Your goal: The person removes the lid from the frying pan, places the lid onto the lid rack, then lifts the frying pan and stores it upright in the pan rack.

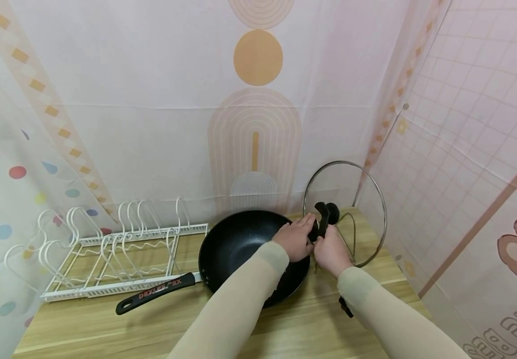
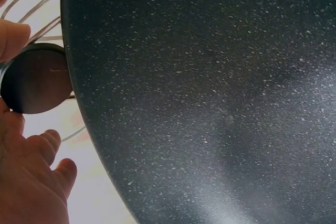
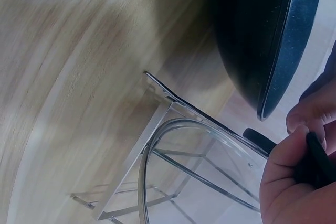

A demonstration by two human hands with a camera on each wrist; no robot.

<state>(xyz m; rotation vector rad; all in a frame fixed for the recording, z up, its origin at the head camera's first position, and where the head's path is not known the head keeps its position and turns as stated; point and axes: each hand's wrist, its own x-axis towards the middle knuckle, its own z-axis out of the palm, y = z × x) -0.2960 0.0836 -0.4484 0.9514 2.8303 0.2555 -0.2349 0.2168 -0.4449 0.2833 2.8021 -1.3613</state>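
Observation:
A large round glass lid [image 1: 377, 199] with a metal rim stands upright at the right, its rim overlapping a metal wire stand [image 3: 126, 171]. Its black handle [image 1: 323, 219] faces the black wok [image 1: 240, 239]. My right hand [image 1: 331, 252] grips the handle low down, thumb and fingers bent around the black part in the right wrist view. From the other side my left hand [image 1: 295, 239] holds the same handle, its forearm crossing over the wok. A round black knob end [image 2: 37, 80] shows between fingers in the left wrist view.
Left of the wok stands a white wire dish rack [image 1: 119, 259]. The wok's long black handle [image 1: 155, 294] points left across the rack's front edge. Everything sits on a wood-grain table [image 1: 159, 334], with printed curtains [image 1: 168, 124] behind and on both sides.

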